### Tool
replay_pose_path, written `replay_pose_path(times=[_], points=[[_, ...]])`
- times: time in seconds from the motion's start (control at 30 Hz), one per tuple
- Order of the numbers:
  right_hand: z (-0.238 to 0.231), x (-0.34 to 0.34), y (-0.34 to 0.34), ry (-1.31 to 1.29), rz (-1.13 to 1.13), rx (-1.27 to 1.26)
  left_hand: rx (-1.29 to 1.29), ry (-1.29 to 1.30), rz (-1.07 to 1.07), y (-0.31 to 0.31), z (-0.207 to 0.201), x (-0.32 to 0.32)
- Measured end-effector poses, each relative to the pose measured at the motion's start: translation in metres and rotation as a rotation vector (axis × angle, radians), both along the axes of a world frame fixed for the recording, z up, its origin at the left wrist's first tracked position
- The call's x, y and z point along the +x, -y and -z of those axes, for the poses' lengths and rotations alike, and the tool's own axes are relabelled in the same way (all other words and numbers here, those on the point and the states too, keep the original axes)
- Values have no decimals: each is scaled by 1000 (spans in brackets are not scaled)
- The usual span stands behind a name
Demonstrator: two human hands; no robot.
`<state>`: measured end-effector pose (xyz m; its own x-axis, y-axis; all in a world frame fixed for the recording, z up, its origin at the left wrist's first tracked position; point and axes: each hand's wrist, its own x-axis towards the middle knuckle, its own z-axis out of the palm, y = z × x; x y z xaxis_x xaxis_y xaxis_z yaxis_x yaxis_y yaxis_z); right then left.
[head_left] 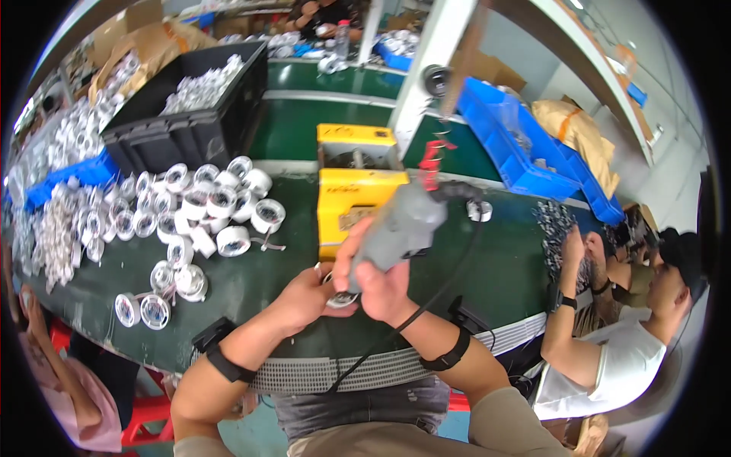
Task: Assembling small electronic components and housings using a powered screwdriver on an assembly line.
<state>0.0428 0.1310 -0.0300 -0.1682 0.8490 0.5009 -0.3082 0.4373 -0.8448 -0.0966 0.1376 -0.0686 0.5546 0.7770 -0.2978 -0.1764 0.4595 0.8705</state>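
My right hand (381, 289) is wrapped round a grey electric screwdriver (400, 225), which hangs from a red coiled cord (431, 164) and trails a black cable. The tool tilts, its lower end over a small round white-and-silver housing (343, 300). My left hand (304, 298) pinches that housing from its left side, just above the green bench. The tool's tip and most of the housing's inside are hidden by my fingers. Right behind my hands stands a yellow screw feeder (352, 199).
Many similar round housings (221, 199) cover the bench on the left, beside a black crate (186, 114) of white parts. One housing (480, 211) sits right of the feeder. Blue bins (502, 145) stand at the back right. A co-worker (601, 343) handles small dark parts on the right.
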Motion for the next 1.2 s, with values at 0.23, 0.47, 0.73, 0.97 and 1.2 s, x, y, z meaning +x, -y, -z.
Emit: replay_pose_path(times=[0.23,0.47,0.73,0.97,1.2], points=[[0,128,-55,298,806,24,938,-1117,-837,-15,-56,-93],[51,255,-72,1273,1217,-238,841,-1073,-595,-5,-77,-90],[37,113,30,190,343,-295,1237,-550,136,31,-31,11],[8,59,53,591,227,-47,1293,-469,-67,30,-20,9],[-2,84,11,788,214,389,910,-460,68,21,-18,4]])
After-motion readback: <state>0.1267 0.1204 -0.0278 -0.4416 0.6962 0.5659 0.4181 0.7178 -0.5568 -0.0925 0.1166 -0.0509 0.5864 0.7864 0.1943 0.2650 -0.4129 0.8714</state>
